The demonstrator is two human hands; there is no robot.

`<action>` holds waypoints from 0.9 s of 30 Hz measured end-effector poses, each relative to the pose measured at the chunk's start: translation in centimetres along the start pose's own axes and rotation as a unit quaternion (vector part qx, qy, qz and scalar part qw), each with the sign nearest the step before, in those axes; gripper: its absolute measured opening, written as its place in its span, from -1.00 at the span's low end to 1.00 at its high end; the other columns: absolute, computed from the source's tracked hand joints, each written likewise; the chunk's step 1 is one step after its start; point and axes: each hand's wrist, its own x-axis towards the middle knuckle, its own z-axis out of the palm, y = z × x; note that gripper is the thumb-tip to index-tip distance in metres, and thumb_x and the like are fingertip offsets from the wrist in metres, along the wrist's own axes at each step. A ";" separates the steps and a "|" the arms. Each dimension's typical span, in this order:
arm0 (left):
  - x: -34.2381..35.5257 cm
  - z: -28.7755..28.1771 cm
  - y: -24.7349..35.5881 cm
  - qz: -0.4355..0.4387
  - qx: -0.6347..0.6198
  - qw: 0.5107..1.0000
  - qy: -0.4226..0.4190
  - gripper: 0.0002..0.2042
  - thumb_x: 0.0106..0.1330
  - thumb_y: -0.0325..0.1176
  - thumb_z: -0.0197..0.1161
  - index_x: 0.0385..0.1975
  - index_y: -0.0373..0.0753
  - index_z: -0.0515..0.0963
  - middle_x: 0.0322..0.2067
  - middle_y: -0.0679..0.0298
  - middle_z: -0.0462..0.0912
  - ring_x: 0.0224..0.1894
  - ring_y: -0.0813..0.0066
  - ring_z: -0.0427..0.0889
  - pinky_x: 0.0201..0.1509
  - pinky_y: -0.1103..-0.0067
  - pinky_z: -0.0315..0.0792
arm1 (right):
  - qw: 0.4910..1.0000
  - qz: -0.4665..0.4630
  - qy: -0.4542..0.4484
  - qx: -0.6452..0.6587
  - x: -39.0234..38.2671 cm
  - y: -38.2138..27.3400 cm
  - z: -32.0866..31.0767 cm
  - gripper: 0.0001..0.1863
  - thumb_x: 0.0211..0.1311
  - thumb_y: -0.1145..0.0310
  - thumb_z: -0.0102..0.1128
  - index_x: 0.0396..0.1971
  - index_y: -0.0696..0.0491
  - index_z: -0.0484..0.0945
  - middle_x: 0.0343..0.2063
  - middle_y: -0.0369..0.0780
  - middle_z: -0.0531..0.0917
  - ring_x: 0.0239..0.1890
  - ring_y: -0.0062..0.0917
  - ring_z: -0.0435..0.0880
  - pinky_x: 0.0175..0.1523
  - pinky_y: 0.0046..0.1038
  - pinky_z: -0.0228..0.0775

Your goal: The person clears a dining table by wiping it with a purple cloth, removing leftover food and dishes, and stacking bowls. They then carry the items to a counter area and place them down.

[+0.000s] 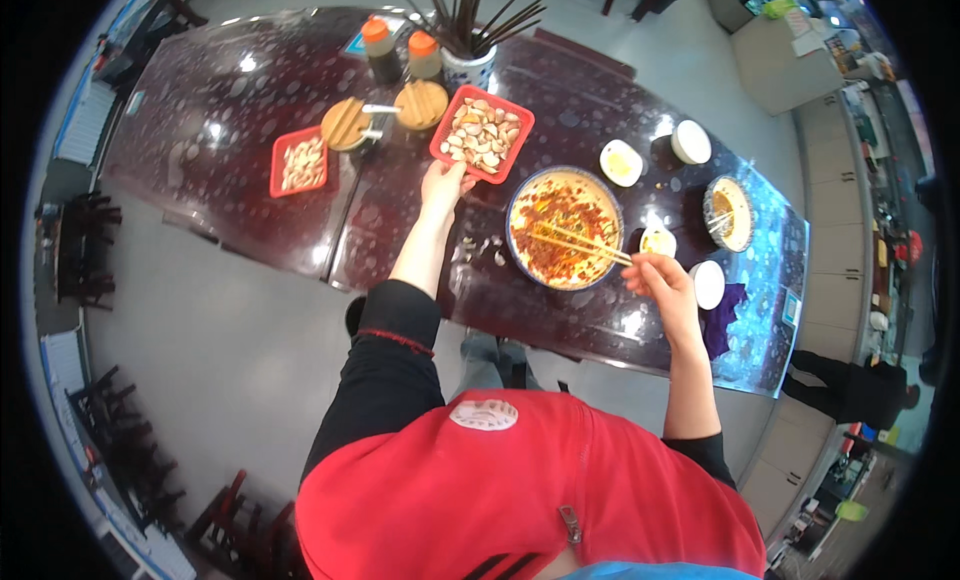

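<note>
Both sides holding

Left hand (445, 189): grip closed on near edge of garlic tray (518, 148), red, left of big bowl (607, 196). Right hand (660, 280): grip narrow, holding chopsticks (600, 247), tips in the bowl's food (570, 205). Second red tray (279, 155) farther left; orange-capped bottles (379, 48) on far side of surface (225, 95).

On a table (180, 160), a tray (515, 147) of garlic cloves (480, 130) lies at a person's left hand (445, 188), with a second tray (277, 170) well to its left and a large bowl (580, 280) to its right and nearer the person, chopsticks (580, 240) reaching into it from the right hand (655, 280). Between the trays stand two lidded jars (421, 104), with two bottles (380, 55) behind them and a pot (469, 72) of sticks (465, 15) to the bottles' right. Right of the large bowl, a small dish (621, 163) and a small bowl (690, 140) sit toward the back, a patterned bowl (728, 212) farther right, and a cloth (722, 320) nearer the person.
</note>
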 end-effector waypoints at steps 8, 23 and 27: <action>-19.3 -7.6 3.2 -0.008 0.024 0.997 0.067 -0.72 0.28 -0.35 0.11 -0.06 -0.30 0.38 -0.19 0.25 0.55 -0.24 0.54 0.56 -0.16 0.64 0.46 | 0.962 -0.035 -0.271 0.004 2.3 0.2 7.3 -0.78 0.27 0.43 -0.03 -0.16 0.19 0.50 -0.34 -0.25 0.62 -0.33 -0.68 0.53 -0.16 -0.63 0.37; -27.2 -20.9 6.2 0.086 -0.096 0.985 0.111 -0.69 0.26 -0.52 0.10 0.01 -0.32 0.34 -0.06 0.22 0.48 -0.11 0.49 0.52 -0.08 0.54 0.48 | 0.935 -0.006 -0.339 -0.101 7.5 -2.0 27.7 -0.75 0.27 0.37 0.01 -0.13 0.16 0.50 -0.32 -0.27 0.64 -0.35 -0.71 0.54 -0.21 -0.66 0.35; -25.7 -25.4 7.9 0.103 -0.116 0.984 0.087 -0.66 0.25 -0.55 0.09 0.04 -0.31 0.32 -0.05 0.22 0.48 -0.07 0.46 0.51 -0.08 0.52 0.47 | 0.941 0.015 -0.320 -0.109 9.1 -2.2 34.3 -0.72 0.27 0.35 0.02 -0.10 0.18 0.47 -0.31 -0.27 0.64 -0.35 -0.71 0.55 -0.25 -0.66 0.36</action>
